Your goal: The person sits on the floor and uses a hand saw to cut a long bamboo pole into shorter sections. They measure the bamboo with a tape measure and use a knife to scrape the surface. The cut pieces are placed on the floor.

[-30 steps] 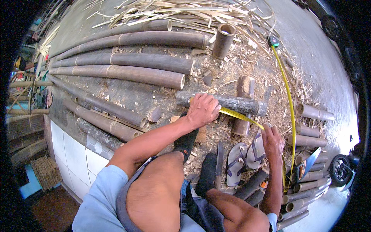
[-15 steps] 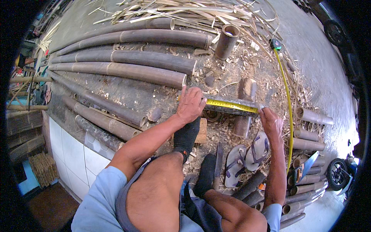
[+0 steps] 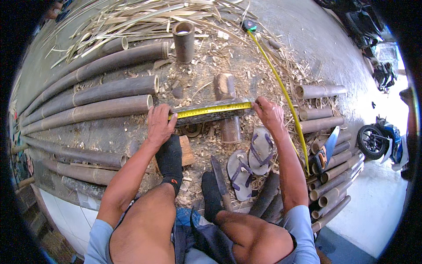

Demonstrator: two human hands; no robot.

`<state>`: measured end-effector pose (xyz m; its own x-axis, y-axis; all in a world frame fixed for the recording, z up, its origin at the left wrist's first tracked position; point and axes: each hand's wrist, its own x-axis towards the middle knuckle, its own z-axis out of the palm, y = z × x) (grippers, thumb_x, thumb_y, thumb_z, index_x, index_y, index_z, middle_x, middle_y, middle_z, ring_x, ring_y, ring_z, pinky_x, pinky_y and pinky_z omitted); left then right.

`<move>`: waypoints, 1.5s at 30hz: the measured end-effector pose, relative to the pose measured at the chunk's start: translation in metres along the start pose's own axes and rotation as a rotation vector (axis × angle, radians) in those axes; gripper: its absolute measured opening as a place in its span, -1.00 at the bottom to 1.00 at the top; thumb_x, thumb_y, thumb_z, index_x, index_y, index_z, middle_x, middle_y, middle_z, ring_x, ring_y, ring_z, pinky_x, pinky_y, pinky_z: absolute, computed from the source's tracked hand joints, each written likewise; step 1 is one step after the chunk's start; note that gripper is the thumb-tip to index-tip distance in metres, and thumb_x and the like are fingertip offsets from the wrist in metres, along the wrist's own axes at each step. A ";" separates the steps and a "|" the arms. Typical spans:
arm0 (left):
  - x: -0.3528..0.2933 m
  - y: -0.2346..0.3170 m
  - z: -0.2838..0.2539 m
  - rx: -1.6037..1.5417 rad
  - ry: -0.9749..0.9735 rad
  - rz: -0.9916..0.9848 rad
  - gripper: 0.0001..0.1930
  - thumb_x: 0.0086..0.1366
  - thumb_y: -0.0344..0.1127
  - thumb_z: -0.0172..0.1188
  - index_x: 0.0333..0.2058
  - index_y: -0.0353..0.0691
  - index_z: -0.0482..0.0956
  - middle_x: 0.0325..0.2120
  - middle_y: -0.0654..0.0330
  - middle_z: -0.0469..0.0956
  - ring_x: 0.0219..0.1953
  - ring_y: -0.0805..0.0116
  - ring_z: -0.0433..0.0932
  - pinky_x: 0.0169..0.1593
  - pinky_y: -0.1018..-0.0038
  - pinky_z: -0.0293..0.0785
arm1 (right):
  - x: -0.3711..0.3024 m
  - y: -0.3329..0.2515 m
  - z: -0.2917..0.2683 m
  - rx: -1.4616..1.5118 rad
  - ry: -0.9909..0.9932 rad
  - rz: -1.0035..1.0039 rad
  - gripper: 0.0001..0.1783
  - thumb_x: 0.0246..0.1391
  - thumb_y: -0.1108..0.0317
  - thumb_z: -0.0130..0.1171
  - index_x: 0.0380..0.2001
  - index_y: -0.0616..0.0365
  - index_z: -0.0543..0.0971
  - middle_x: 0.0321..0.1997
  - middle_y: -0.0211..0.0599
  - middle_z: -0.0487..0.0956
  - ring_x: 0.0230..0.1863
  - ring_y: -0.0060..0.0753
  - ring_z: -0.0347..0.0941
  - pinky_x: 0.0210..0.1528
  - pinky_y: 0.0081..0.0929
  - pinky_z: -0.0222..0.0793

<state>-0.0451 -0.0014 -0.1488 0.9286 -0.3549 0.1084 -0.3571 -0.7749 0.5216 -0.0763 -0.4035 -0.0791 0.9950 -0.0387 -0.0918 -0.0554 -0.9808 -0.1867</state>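
A yellow measuring tape blade (image 3: 220, 108) is stretched along a short dark bamboo piece (image 3: 206, 117). At its left end, my left hand (image 3: 159, 125) is closed on tape and bamboo, the thumb by the blade. My right hand (image 3: 270, 116) pinches the tape at the other end. From there the blade hangs in a loose yellow loop on the right, running up to the tape case (image 3: 249, 25) on the ground. Under the dark piece lies a bamboo section cut with a notch (image 3: 230, 127), crosswise to it.
Long bamboo poles (image 3: 110, 108) lie at left, with a bamboo tube (image 3: 183, 44) upright beyond. A machete (image 3: 221, 182) and flip-flops (image 3: 240, 174) lie by my feet. At right are a handsaw (image 3: 327, 149) and stacked bamboo pieces (image 3: 338, 189). Wood chips litter the floor.
The view has swung to the right, so everything sits further left in the picture. Both hands stay at the ends of the tape along the dark bamboo piece.
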 end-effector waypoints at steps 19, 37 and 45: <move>0.002 -0.002 -0.002 -0.015 0.116 0.094 -0.75 0.28 -0.27 0.21 -0.17 -0.28 0.43 -0.18 -0.03 0.47 -0.06 -0.09 0.44 0.09 0.08 0.28 | -0.013 -0.008 0.002 0.044 0.124 -0.011 -0.78 0.27 0.10 0.16 -0.26 -0.02 0.54 -0.41 -0.15 0.65 -0.39 0.06 0.61 -0.40 0.01 0.48; 0.067 0.106 -0.081 0.114 -0.067 0.724 -0.40 0.24 -0.16 0.31 0.20 -0.23 0.39 0.23 -0.07 0.33 0.29 -0.14 0.27 0.36 -0.03 0.19 | -0.229 0.217 -0.063 -0.477 0.465 0.674 -0.79 0.27 0.14 0.06 -0.36 -0.01 0.54 -0.51 -0.01 0.61 -0.48 0.12 0.62 -0.48 0.05 0.52; 0.101 0.158 -0.115 0.251 -0.617 0.848 -0.40 0.13 -0.21 0.39 0.14 -0.24 0.45 0.04 -0.04 0.47 0.11 -0.09 0.44 0.21 0.09 0.36 | -0.300 0.243 -0.078 0.092 0.564 0.699 -0.55 0.29 0.09 0.07 -0.08 0.30 0.62 -0.08 0.19 0.64 -0.04 0.21 0.57 0.05 -0.04 0.46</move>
<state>0.0038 -0.0996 0.0416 0.1822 -0.9748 -0.1288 -0.9360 -0.2121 0.2808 -0.3818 -0.6446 -0.0209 0.6230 -0.7323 0.2750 -0.6452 -0.6799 -0.3486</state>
